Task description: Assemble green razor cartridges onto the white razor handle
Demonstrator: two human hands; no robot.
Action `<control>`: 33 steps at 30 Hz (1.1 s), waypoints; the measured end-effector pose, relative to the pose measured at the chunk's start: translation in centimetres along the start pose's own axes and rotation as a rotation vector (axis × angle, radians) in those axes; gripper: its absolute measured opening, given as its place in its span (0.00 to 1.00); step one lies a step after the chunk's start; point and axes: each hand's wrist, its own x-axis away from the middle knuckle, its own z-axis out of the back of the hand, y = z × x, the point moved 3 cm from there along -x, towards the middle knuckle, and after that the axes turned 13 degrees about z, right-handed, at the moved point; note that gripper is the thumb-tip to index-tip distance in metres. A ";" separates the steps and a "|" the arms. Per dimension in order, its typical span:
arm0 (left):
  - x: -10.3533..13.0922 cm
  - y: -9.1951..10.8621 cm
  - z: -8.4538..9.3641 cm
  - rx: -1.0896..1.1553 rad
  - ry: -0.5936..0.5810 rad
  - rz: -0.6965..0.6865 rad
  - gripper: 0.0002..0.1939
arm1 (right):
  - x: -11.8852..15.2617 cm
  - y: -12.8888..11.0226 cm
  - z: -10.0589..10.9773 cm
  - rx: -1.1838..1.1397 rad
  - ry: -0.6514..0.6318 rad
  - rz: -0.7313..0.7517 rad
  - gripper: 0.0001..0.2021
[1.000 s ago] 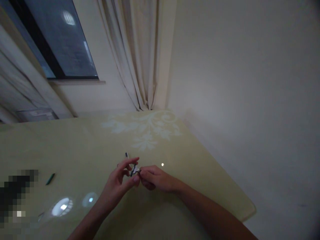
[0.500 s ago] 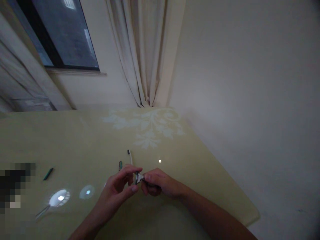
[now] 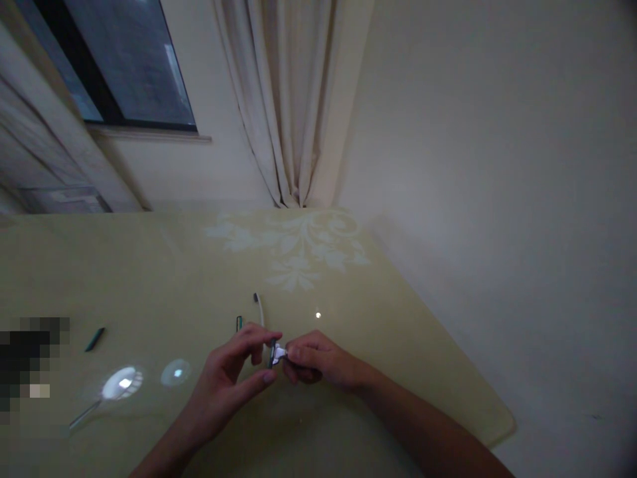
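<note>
A razor (image 3: 280, 352) with a pale metallic neck and a dark head is held up over the table, its head pointing left. My right hand (image 3: 318, 358) is closed round its handle, which is mostly hidden by the fingers. My left hand (image 3: 229, 372) spans the razor's head, index fingertip at the upper end and thumb at the lower end. Just beyond the left fingers lies a white toothbrush (image 3: 261, 312) with dark bristles, its lower part hidden. Beside it is a small dark-and-green piece (image 3: 239, 323), partly covered by the left hand.
The glossy yellowish table (image 3: 398, 345) has a rounded right corner and a white floral pattern. A small dark green item (image 3: 94, 339) lies at the left, near a blurred-out dark object (image 3: 30, 358). A shiny round item with a thin handle (image 3: 85, 414) is in front. Curtains hang behind.
The view has tipped slightly, so the table's things sit a little higher. The razor's neck now catches more light. Both hands keep nearly the same hold.
</note>
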 end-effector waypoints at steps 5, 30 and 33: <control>0.1 -0.2 0.1 0.010 -0.009 -0.006 0.19 | 0.0 -0.1 -0.1 0.007 -0.002 0.004 0.29; 0.0 -0.2 0.1 0.023 -0.006 -0.017 0.19 | 0.0 0.6 0.0 -0.008 0.036 0.018 0.28; 0.1 -0.2 0.0 0.030 -0.001 -0.022 0.19 | -0.1 0.6 0.0 -0.013 0.032 0.020 0.28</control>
